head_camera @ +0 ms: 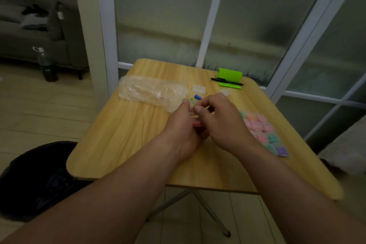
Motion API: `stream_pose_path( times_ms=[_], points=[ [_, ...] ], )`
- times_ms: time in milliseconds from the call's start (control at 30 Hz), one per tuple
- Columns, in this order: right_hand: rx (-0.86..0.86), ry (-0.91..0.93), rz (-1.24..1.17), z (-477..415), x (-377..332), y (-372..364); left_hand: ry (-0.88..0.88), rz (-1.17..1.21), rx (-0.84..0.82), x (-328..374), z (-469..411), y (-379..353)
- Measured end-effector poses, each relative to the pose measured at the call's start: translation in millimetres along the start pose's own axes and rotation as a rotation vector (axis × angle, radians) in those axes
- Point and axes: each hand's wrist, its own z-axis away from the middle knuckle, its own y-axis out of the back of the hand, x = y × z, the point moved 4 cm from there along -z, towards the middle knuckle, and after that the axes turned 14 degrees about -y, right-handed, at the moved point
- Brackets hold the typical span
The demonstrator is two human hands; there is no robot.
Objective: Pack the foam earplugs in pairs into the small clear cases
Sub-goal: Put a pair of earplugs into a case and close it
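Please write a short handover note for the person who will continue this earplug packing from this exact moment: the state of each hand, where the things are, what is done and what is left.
Left hand and right hand: together over the table's middle, fingers closed on something small between them; a pink bit shows, the rest is hidden.
Filled cases: grouped at the right of the table, pink, orange, green and purple contents.
Empty clear cases: just beyond the hands, beside the plastic bag.
Loose blue earplug: beyond the fingertips, with small green bits beside it.
Done: many cases packed.
Left: finish the item in hand, then pack the loose earplugs into the empty cases.
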Motion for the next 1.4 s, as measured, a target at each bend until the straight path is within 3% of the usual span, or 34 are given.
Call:
stream_pose_path(
  times_ms=[267,633,1033,1400],
  points=[
    [0.051,-0.029,0.084,7.3,10.2,-5.5,0.035,0.046,0.013,0.6,4.6,-3.3],
    [0.054,-0.142,-0.194,7.3,19.3,-2.7,-0.014,-0.019,0.030,1.0,-0.7,2.6],
    [0.003,-0.201,-0.190,11.3,26.8,-3.5,-0.026,-0.054,0.049,-0.6,-2.0,2.9],
    [-0.038,-0.241,-0.370,5.7,22.5,9.0,-0.001,-0.163,0.014,6.5,5.5,0.3]
  ],
)
